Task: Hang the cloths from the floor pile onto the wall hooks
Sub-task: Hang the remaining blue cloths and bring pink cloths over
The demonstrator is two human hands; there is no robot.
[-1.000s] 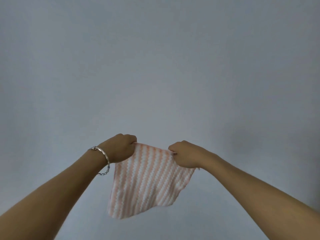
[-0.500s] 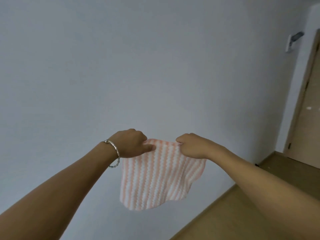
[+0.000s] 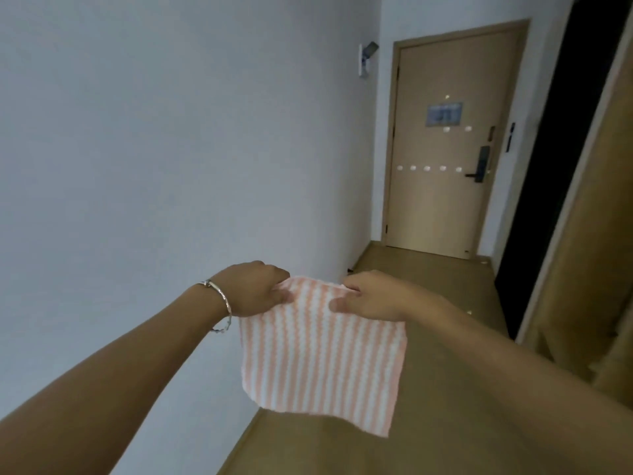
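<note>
You hold the striped cloth [image 3: 322, 358] in the air at the lower centre of the frame, and it hangs flat with its pink and white stripes running top to bottom. Your left hand [image 3: 255, 289] grips its upper left corner, fingers curled over the top edge and thumb pressed on the near face. Your right hand [image 3: 373, 296] pinches the top edge further right in the same way. A silver bracelet [image 3: 222, 303] sits on your left wrist.

The left half of the frame is a plain pale wall [image 3: 154, 149], smooth and bare where you face it. Below the cloth and to the right runs a tan wooden floor [image 3: 428, 389], meeting the wall along a skirting line at the bottom centre.

In the upper right stands a light wooden door [image 3: 442, 97], closed, with a dark lever handle and lock plate [image 3: 481, 164] on its right side and a small blue sign [image 3: 444, 113] above its middle. A row of small white knobs [image 3: 428, 168] crosses the door at handle height, with two more higher up; they may be hooks, but they are too small to tell.

A white fixture [image 3: 365, 58] is mounted high on the wall just left of the door frame. Along the right edge of the frame lie a dark opening [image 3: 565, 166] and a tan wooden panel [image 3: 603, 234].
</note>
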